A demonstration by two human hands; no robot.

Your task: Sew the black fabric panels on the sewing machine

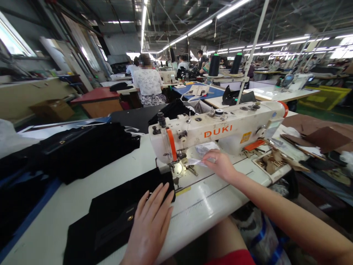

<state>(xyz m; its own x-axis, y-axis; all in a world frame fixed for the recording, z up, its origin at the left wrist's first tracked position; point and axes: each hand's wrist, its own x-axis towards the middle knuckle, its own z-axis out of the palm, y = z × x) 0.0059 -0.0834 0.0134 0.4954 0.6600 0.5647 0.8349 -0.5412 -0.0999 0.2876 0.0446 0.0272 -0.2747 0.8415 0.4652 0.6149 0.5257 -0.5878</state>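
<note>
My left hand [151,221] lies flat with fingers stretched over the right end of a black fabric piece [121,195] that has a small gold-coloured fitting. The piece rests on the white sewing table, its right edge close to the needle area of the sewing machine [220,125]. Under the machine's arm, my right hand [219,163] pinches a thin white slip [195,161] between thumb and fingers. Behind that hand sits a small stack of white slips [206,148] on the machine bed.
Black fabric pieces [91,147] are piled at the left. A tray [271,165] with small metal parts and brown scraps is set into the table at the right. Brown sheets [325,134] lie beyond it. Thread cones [214,65] stand behind the machine; a seated co-worker [148,82] is farther back.
</note>
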